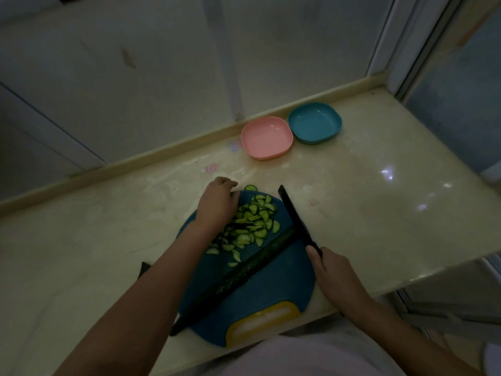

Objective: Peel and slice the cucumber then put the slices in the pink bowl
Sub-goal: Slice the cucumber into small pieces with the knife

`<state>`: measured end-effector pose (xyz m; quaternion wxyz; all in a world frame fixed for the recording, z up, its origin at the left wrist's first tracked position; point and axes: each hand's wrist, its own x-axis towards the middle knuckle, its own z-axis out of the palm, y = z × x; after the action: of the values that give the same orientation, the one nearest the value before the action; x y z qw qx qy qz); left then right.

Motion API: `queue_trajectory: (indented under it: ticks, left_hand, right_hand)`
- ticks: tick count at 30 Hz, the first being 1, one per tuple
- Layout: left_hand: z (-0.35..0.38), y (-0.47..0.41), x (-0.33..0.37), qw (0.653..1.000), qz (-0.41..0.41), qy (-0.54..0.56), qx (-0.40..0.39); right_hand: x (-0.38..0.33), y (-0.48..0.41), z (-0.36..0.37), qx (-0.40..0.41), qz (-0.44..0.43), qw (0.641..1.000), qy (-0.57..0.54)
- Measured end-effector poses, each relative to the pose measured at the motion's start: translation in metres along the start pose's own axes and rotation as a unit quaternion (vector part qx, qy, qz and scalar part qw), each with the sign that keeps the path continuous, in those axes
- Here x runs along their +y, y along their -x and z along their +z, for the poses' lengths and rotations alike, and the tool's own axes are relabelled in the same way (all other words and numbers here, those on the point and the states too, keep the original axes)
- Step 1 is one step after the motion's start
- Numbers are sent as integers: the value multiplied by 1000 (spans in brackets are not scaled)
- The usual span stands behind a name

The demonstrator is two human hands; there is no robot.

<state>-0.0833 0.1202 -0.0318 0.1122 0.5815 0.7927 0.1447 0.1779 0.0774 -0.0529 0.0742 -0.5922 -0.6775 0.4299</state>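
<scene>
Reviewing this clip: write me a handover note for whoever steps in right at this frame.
Left hand rests on the slices piled on the blue cutting board; whether it grips any is unclear.
Right hand holds the knife, blade at the far end of the long uncut cucumber piece, which lies diagonally across the board.
One slice sits at the board's far edge.
Pink bowl is empty, beside the blue bowl.
Done: part sliced.
Left: slice the rest, move all slices into the pink bowl.
</scene>
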Motion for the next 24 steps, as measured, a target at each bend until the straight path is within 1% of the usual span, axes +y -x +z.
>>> queue_trajectory:
  ticks: [2,4,6,8,11,18,24]
  left_hand:
    - [3,18,19,998,42,35,14]
    - [14,42,45,992,105,67,-16]
    - [33,67,64,985,143,81,-47]
    - [55,84,74,986,133,73,-63]
    - [76,94,74,992,99,61,-45]
    - [80,96,72,993,93,79,-2]
    - [80,96,72,992,85,92,-4]
  right_hand:
    - [-1,0,-1,-2,-2,1000,3]
    - [-1,0,-2,-5,-6,1000,12]
    - [-2,0,-1,-2,-10,1000,22]
    - [-3,1,1,3,-11,1000,23]
    - [-3,1,1,7,-11,1000,17]
    - [1,6,0,8,-9,1000,-8]
    - [2,14,-3,14,-21,1000,-12]
